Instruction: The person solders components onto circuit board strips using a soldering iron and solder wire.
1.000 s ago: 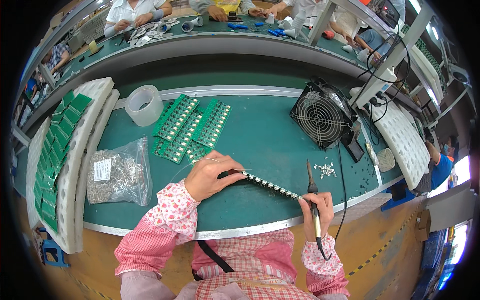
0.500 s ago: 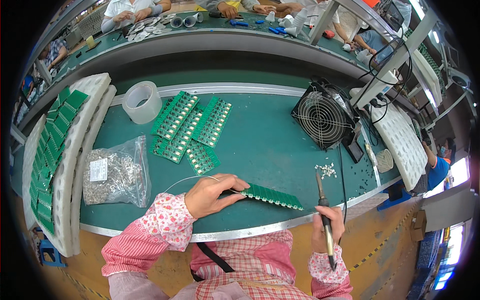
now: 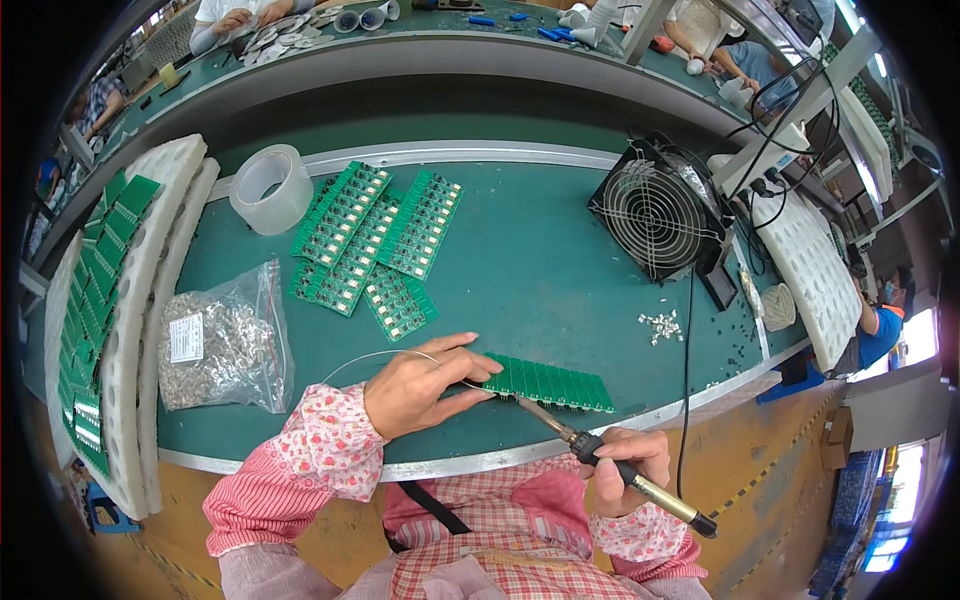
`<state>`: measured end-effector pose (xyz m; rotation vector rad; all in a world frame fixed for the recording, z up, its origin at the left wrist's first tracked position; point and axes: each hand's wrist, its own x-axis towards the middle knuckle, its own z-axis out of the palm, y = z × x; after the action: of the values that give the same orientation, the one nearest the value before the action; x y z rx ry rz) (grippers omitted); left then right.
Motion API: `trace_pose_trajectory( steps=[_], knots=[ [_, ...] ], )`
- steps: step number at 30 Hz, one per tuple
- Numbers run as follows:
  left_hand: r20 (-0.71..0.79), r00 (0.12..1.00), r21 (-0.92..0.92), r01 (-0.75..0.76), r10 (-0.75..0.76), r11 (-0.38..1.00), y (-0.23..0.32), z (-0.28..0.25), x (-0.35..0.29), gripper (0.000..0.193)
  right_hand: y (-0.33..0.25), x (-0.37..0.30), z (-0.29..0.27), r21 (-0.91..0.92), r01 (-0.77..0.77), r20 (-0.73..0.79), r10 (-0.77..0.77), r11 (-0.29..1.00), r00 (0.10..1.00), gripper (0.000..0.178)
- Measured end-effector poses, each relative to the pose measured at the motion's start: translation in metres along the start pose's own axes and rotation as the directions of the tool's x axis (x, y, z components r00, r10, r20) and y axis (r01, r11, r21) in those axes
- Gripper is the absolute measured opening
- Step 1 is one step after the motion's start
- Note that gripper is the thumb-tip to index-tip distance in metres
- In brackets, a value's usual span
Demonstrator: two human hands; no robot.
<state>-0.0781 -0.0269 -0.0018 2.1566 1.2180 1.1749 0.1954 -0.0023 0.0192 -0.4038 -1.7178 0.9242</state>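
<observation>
My left hand (image 3: 415, 392) pinches the left end of a green circuit board strip (image 3: 555, 384), tilted over the table near its front edge. A thin pale wire, apparently solder (image 3: 352, 362), loops from the left sleeve over this hand toward the same board end. My right hand (image 3: 638, 462) is closed round a soldering iron (image 3: 655, 490). The iron's tip lies at the board's lower edge, close to my left fingertips; whether it touches cannot be made out. Beyond my left hand, several more circuit boards (image 3: 345, 238) overlap on the green table (image 3: 520, 260).
At left lie a clear bag of small metal parts (image 3: 225, 345), a tape roll (image 3: 272, 190) and foam trays (image 3: 140, 330) bearing boards. A black fan (image 3: 655, 215) stands far right, near loose white parts (image 3: 662, 326) and a hanging cable (image 3: 688, 400). Co-workers sit across the bench.
My right hand has brought the soldering iron left and tilted it, so its tip is now at the board's edge. The board shows more of its flat face. The view has shifted slightly.
</observation>
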Motion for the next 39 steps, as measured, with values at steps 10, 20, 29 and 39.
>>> trace_pose_trajectory(
  steps=[10,20,29,39],
  knots=[
    [0.01,1.0,0.007,-0.007,0.006,1.0,0.001,-0.002,0.0,0.021,0.001,0.003,0.005,-0.014,0.033,0.011,-0.033,0.999,0.999,0.019],
    [0.019,1.0,0.03,-0.005,0.004,1.0,0.0,-0.001,-0.002,0.022,-0.017,0.01,0.014,-0.022,-0.425,-0.084,0.422,0.905,0.903,0.012],
    [0.032,0.999,0.0,0.028,-0.028,1.0,0.002,-0.002,-0.002,0.028,-0.014,0.03,0.017,0.011,-0.573,-0.016,0.573,0.82,0.82,0.014],
    [0.044,0.999,0.019,0.02,-0.02,1.0,0.002,-0.002,-0.003,0.027,-0.013,0.042,0.012,-0.024,-0.595,0.057,0.595,0.804,0.802,0.016]
  ],
)
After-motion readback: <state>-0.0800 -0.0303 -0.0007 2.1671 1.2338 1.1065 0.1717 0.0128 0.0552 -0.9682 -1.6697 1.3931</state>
